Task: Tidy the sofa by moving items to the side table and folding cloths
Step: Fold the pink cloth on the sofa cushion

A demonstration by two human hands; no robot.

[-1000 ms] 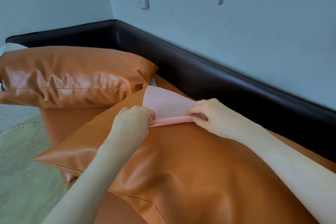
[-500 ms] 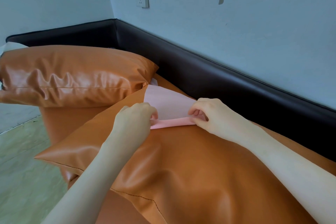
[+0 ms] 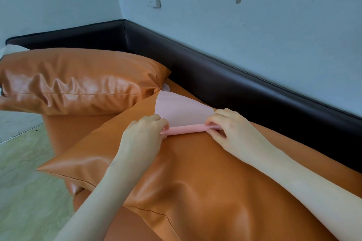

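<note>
While the head view looks down on the sofa point(image 3: 225, 88), both hands work one pink cloth point(image 3: 182, 112) lying on the near cushion point(image 3: 195, 172). The left hand point(image 3: 145, 133) and right hand point(image 3: 231, 129) each pinch an end of its rolled near edge with curled fingers. Judging by this, a fold is under way; next, that edge likely needs carrying evenly across. Two cushions point(image 3: 78, 82) show, one cloth, no side table.

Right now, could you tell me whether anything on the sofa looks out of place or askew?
The near orange cushion lies flat and skewed across the seat, with the pink cloth on top; the left hand and right hand pinch its rolled edge.
</note>
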